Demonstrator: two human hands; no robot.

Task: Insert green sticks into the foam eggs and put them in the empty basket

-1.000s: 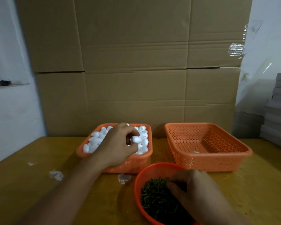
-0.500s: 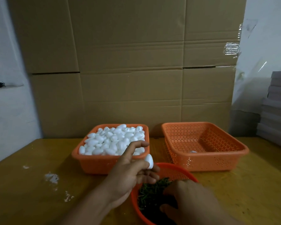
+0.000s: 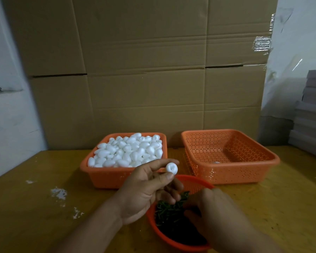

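My left hand [image 3: 144, 190] pinches one white foam egg [image 3: 171, 168] between thumb and forefinger, raised above the far rim of the round orange bowl [image 3: 171, 241]. The bowl holds a heap of green sticks [image 3: 170, 212]. My right hand [image 3: 215, 214] reaches into that heap with curled fingers; whether they hold a stick is hidden. Behind, the left orange basket [image 3: 117, 178] is piled with foam eggs [image 3: 130, 152]. The right orange basket [image 3: 232, 172] holds a single white egg [image 3: 216, 162].
Both baskets stand on a yellow wooden table [image 3: 35, 216] against a wall of cardboard boxes [image 3: 144, 79]. White foam crumbs [image 3: 58, 192] lie on the table's left part. A stack of grey boards [image 3: 312, 115] rises at the right edge.
My left hand took an egg out of the full basket and drew it back toward me, over the bowl. My right hand stayed among the green sticks.
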